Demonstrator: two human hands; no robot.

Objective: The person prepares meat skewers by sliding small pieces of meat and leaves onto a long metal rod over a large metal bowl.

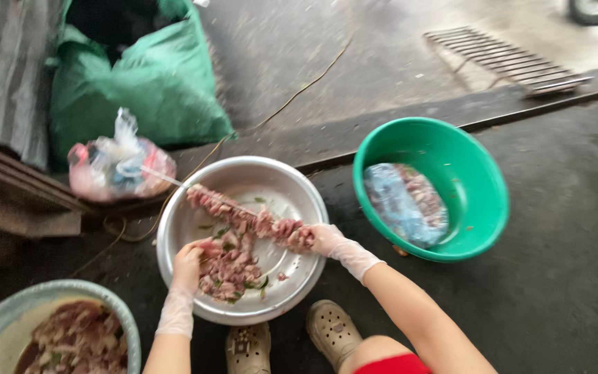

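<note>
a metal bowl (pixel 243 180) sits on the dark floor (pixel 562 208), and everything else is placed from it. over the bowl's middle, the gloved right hand (pixel 330 241) is closed around the near end of a skewer (pixel 243 218) loaded with pieces of raw meat, its thin tip reaching past the bowl's far left rim. the gloved left hand (pixel 188 262) is at the bowl's near left side, fingers curled onto a piece from the heap of raw meat (pixel 230 270) lying in the bowl's bottom with bits of green herb. right of the bowl stands a green basin (pixel 465 138) holding a plastic bag of meat (pixel 406 204). beyond the bowl's left rim lies a knotted plastic bag (pixel 120 166), with a big green sack (pixel 160 83) behind it. near left of the bowl is a pale bowl (pixel 8 305) of more meat. two beige clogs (pixel 330 332) rest just below the bowl's near edge.
</note>
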